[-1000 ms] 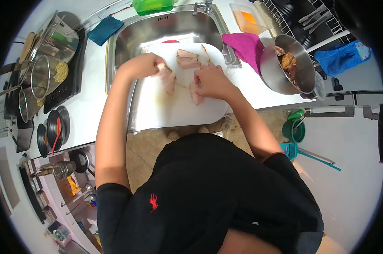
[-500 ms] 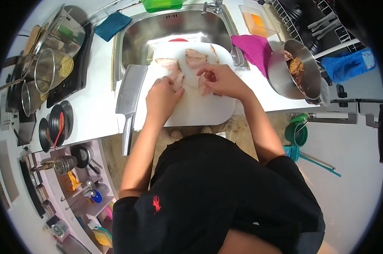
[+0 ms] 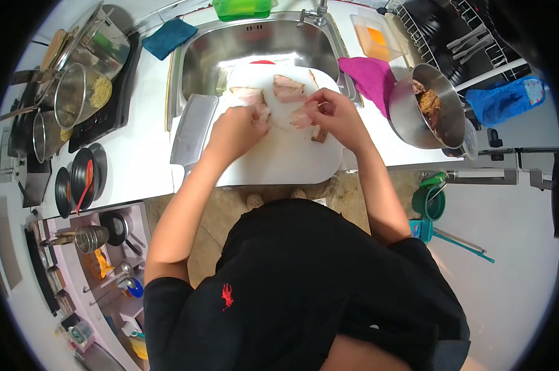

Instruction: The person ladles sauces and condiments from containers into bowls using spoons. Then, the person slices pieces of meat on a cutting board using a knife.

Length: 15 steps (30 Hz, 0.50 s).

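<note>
A white cutting board [image 3: 292, 161] lies across the front of the sink, with pale, brown-edged slices of meat on it. My right hand [image 3: 344, 117] pinches a thin meat slice [image 3: 301, 115] above the board. Below its fingers lies a small brown-edged piece [image 3: 320, 133]. My left hand [image 3: 236, 133] has its fingers curled at the near end of the left slices [image 3: 248, 94]; its fingertips are partly hidden, but they appear closed on the meat. Another slice [image 3: 289, 89] rests between the hands, farther back. Left of the board is a cleaver [image 3: 193, 127], its handle hidden by my left forearm.
Behind the board is the steel sink [image 3: 261, 40]. To the right stand a metal pot [image 3: 403, 108] holding browned meat, and a magenta cloth [image 3: 372, 77]. Strainers [image 3: 72, 99] and black dishes [image 3: 81, 179] are on the left, with a teal cloth [image 3: 168, 38] near the sink.
My right hand has moved slightly right with the slice in its fingers, and the small piece under it now shows. My left forearm has swung outward over the cleaver's handle.
</note>
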Available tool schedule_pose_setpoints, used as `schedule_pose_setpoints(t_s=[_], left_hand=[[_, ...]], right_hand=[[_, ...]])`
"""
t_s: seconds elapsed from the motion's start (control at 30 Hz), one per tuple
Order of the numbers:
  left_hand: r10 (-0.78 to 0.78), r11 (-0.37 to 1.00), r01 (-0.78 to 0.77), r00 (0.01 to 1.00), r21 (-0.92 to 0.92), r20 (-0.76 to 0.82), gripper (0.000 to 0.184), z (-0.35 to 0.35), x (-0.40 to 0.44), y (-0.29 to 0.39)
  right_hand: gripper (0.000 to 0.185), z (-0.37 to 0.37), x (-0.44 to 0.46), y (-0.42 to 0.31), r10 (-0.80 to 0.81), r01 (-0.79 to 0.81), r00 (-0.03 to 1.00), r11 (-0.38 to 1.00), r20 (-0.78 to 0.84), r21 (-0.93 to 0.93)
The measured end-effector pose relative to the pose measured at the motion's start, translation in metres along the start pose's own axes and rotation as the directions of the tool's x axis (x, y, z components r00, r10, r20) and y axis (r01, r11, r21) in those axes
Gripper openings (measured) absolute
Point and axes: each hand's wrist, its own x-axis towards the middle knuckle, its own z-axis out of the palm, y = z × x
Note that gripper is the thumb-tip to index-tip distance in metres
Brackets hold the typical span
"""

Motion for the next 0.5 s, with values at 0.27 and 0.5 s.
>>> schedule_pose_setpoints(t_s=[0.27,0.5], left_hand=[[0.046,0.989,-0.020,0.983,0.147,-0.176,0.018,0.032,-0.007,0.015],[0.204,0.978,-0.201,0.977,-0.048,0.059,0.025,-0.017,0.023,-0.016]], right_hand=[[0.018,-0.004,-0.017,0.002,0.002,0.020,0.993,0.983,-0.118,0.184],[0.019,0.021,-0.013,0.000,-0.012,0.030,0.988,0.992,-0.153,0.120]])
